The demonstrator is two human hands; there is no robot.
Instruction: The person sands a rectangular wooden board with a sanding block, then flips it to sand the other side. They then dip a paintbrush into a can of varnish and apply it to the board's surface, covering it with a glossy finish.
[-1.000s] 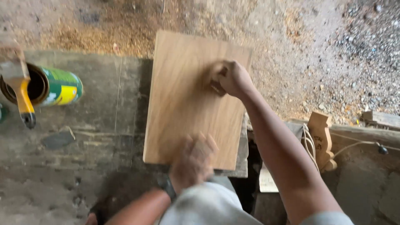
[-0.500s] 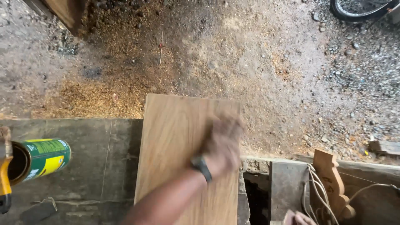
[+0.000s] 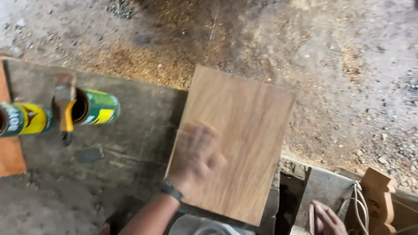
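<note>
left hand: i see my left hand (image 3: 194,157) lying palm down on the wooden board (image 3: 244,130), near the board's left edge and toward its near end. it is blurred, so i cannot tell how firmly it presses. the fingers look spread loosely and flat on the wood, grasping nothing.
left wrist: a dark wristband (image 3: 171,190) sits just behind the hand, and my bare forearm runs down to the bottom edge of the view.
right hand: my right hand (image 3: 326,219) shows only partly at the bottom right, off the board and well apart from it. the fingers look loosely extended, but i cannot tell whether they hold anything.
board: a flat rectangular panel of light brown wood with visible grain. it lies on the dark workbench (image 3: 130,130), and its far end juts past the bench edge over the ground.
cans: two green and yellow cans lie on their sides on the bench, well to the left of the board. the nearer can (image 3: 93,106) has its open mouth toward me; the other can (image 3: 24,119) is at the left edge.
brush: a yellow-handled brush (image 3: 66,109) rests across the mouth of the nearer can.
ground: packed dirt strewn with sawdust (image 3: 143,61) beyond the bench.
right side: a carved wooden piece (image 3: 378,196) stands at the lower right, with pale cords (image 3: 358,202) just beside it.
</note>
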